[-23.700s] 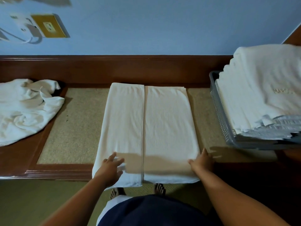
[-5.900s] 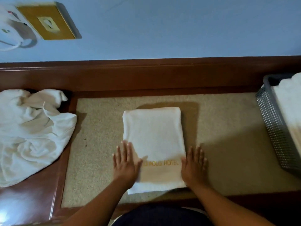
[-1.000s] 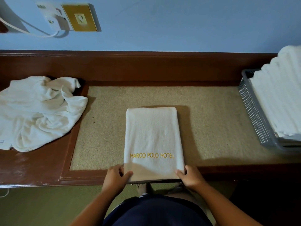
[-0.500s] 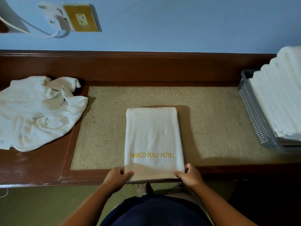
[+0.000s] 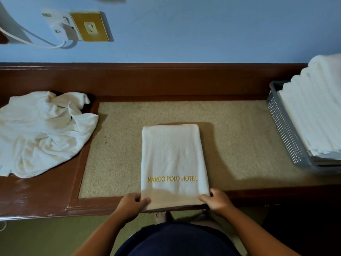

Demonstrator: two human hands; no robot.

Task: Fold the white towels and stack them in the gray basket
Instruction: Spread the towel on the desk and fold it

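A folded white towel [image 5: 173,159] with gold "MARCO POLO HOTEL" lettering lies on the beige inlay of the wooden table [image 5: 46,196], its near end over the table's front edge. My left hand [image 5: 132,205] grips its near left corner, thumb on top. My right hand [image 5: 216,200] grips its near right corner the same way. The gray basket [image 5: 285,130] stands at the right edge, holding a tall stack of folded white towels [image 5: 315,111]. A crumpled white towel [image 5: 42,132] lies at the left.
A dark wooden rail runs along the back of the table under a blue wall. A wall socket with a white plug and cable [image 5: 73,28] is at the upper left. Green floor and my feet show below the table edge.
Both hands have closed tighter on the near corners of the folded towel over the last second. The towel itself has barely shifted.
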